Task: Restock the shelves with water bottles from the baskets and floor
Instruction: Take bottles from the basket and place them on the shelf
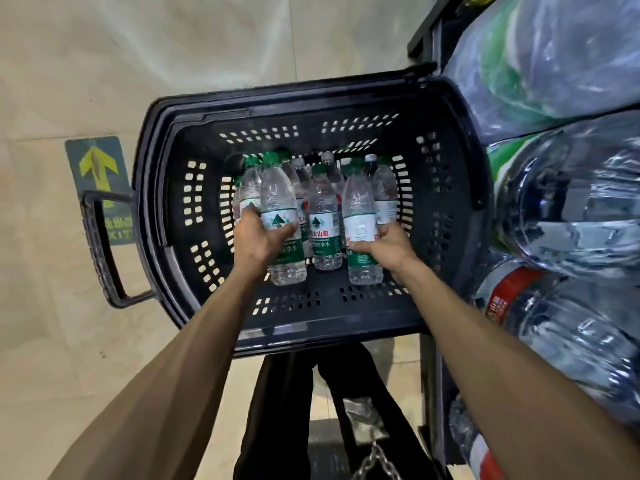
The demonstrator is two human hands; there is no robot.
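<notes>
A black perforated basket (446, 216) stands on the floor below me and holds several clear water bottles with green caps and green-white labels. My left hand (258, 237) grips one bottle (280, 202) around its label, with another bottle (250, 188) close against its fingers. My right hand (388, 244) grips a second bottle (360, 209) at its label. Between my hands an upright bottle (323, 216) stands untouched. More bottles crowd the far side of the basket, partly hidden.
Large shrink-wrapped packs of big water bottles (568, 209) fill the shelving on the right, beside the basket. The basket's handle (100, 251) sticks out left over a green exit arrow sign (98, 168) on the pale floor. My legs and a metal chain (377, 459) are below.
</notes>
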